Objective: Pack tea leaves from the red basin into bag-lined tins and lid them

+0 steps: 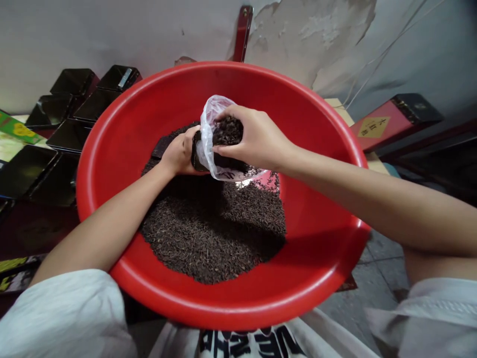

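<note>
A big red basin [316,258] holds a heap of dark, twisted loose tea leaves [212,238]. Above the heap, my left hand [182,153] is wrapped round a dark tin [201,159] that lies tilted, its mouth toward the right. A clear plastic bag [216,107] lines the tin and spreads out over its mouth. My right hand [259,136] is at the bag's opening, thumb and fingers curved round a clump of tea leaves [228,130]. Some leaves lie in the lower part of the bag.
Several dark tins [74,82] stand at the left beside the basin. A red tin with a yellow label [391,122] lies at the right. Behind the basin, a narrow red object [243,35] leans on the peeling wall [309,30]. Tiled floor [372,278] shows at lower right.
</note>
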Demonstrator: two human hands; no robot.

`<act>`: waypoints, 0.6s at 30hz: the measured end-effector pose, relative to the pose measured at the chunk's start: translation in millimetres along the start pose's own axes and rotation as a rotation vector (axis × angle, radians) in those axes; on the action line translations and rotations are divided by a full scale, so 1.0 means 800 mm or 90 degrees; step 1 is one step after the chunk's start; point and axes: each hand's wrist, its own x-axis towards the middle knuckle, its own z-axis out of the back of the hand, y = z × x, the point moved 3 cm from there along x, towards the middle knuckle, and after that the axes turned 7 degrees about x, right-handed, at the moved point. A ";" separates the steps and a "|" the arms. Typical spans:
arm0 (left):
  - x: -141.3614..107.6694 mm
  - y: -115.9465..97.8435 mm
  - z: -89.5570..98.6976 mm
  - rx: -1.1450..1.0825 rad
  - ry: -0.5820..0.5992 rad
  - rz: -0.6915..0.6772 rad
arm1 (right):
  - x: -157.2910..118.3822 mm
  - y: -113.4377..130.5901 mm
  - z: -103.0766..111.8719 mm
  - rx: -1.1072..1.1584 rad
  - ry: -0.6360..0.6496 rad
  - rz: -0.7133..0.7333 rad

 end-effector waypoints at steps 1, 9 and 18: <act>0.000 -0.001 0.001 -0.004 0.000 0.005 | -0.002 0.005 0.001 -0.001 0.006 -0.002; -0.004 -0.005 0.007 -0.019 -0.077 0.009 | -0.036 0.014 0.043 -0.034 -0.134 0.054; 0.002 -0.002 0.013 -0.059 -0.169 0.162 | -0.038 -0.124 0.014 0.183 -0.086 -0.278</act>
